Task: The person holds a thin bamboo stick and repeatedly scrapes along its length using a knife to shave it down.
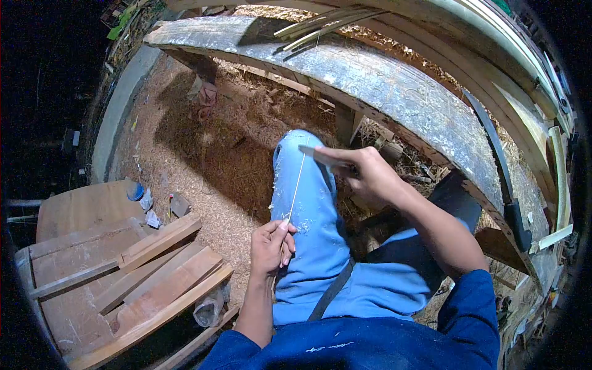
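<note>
– Where is the strip, and what are your hands doing?

– From my end, the thin strip (297,190) slants over the blue trouser leg (314,253). My left hand (271,246) pinches its lower end between thumb and forefinger; my right hand (369,174) is closed around a tool with a dark, flat blade (306,150).

– What can't you make out?

– My fingers hide the tool's handle, and the blade is blurred. I can't tell whether blade and strip touch; the strip's far end is too fine to follow.

– And the materials?

– The strip is pale and straight. Curly shavings (303,228) cling to the cloth. Beyond the knee stands a long bench (370,80), its wood scuffed and mottled grey, carrying slender slats (333,28) and, at right, a long dark knife (495,148). Wood litter covers the ground (240,191). At lower left, sawn boards (169,280) lie near crumpled clear plastic (209,310), partly hidden.
</note>
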Available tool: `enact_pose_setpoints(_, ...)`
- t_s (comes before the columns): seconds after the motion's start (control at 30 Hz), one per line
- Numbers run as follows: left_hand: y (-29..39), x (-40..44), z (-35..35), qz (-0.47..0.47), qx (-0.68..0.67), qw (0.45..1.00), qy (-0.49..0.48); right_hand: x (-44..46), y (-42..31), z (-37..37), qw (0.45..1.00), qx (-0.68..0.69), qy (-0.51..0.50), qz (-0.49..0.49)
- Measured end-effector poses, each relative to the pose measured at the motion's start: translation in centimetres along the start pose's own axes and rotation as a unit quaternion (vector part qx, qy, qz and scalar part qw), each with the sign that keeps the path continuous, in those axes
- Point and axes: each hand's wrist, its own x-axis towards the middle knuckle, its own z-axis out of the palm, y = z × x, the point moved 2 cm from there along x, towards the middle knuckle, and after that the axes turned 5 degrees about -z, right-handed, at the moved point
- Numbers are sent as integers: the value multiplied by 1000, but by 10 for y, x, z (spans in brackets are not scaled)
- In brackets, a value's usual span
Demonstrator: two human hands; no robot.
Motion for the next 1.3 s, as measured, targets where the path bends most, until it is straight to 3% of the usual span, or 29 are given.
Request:
enact_pose_setpoints(0.07,-4,0,-1,1,-3,1000,-3,-3,-9,-5,985,34,-91,142)
enact_pose_setpoints(0.13,-3,1,-2,5,-6,1000,-6,-6,0,9,997,10,-79,-3)
enact_pose_setpoints(0.17,-3,1,-2,4,-7,1000,-7,-9,2,9,996,20,-83,-17)
enact_pose_setpoints(0.27,-3,3,-3,-2,-6,1000,-4,-4,10,6,1000,18,-8,-10)
enact_pose_setpoints(0.3,-4,3,-2,-7,-5,1000,-3,-3,8,4,998,29,-4,56)
enact_pose_setpoints(0.33,-4,3,-2,-8,-4,1000,-4,-5,9,7,998,30,-3,57)
enact_pose_setpoints(0.4,-3,3,-2,1,-1,1000,-5,-11,2,19,990,77,-102,-60)
enact_pose_setpoints(0.43,-3,3,-2,2,-2,1000,-5,-12,-2,19,985,42,-163,25)
enact_pose_setpoints(0.47,-3,4,-2,3,0,1000,-5,-11,-2,19,985,42,-164,24)
enact_pose_setpoints(0.53,-3,4,-3,4,2,1000,-4,-7,-1,13,998,41,-45,-21)
enact_pose_setpoints(0.6,-3,4,-2,7,10,1000,-8,-5,5,8,999,18,-14,39)
enact_pose_setpoints(0.67,-3,5,-3,6,10,1000,-8,-11,-4,13,990,30,-126,-48)
enact_pose_setpoints(0.7,-3,5,-3,4,8,1000,-8,-14,-16,16,979,43,-200,5)
enact_pose_setpoints(0.73,-2,5,-2,5,8,1000,-7,-16,-13,28,984,37,-163,-54)
enact_pose_setpoints(0.8,0,3,-2,-7,-17,1000,0,-13,-19,15,982,45,-185,12)
enact_pose_setpoints(0.87,-4,3,-4,6,-11,1000,-3,-9,3,14,999,18,-38,-22)
enact_pose_setpoints(0.93,-5,3,-2,22,-4,1000,-9,-8,12,13,1000,18,-9,0)
enact_pose_setpoints(1.0,-2,0,1,25,-4,1000,4,-13,7,22,995,43,-79,-49)
enact_pose_setpoints(1.03,-2,0,0,25,-4,1000,5,-16,-8,21,976,49,-213,4)
enact_pose_setpoints(1.07,-1,0,0,20,-6,1000,3,-20,-19,27,978,31,-196,-61)
enact_pose_setpoints(1.13,0,-1,-1,14,-7,1000,2,-14,-22,17,967,19,-252,7)
enact_pose_setpoints(1.2,1,-2,0,11,-10,1000,-6,-9,-8,18,995,66,-57,-42)
enact_pose_setpoints(1.23,0,-3,0,11,-10,1000,-7,-8,-4,14,997,46,-54,18)
enact_pose_setpoints(1.3,0,-3,1,36,-4,999,-19,-13,-13,15,994,35,-104,9)
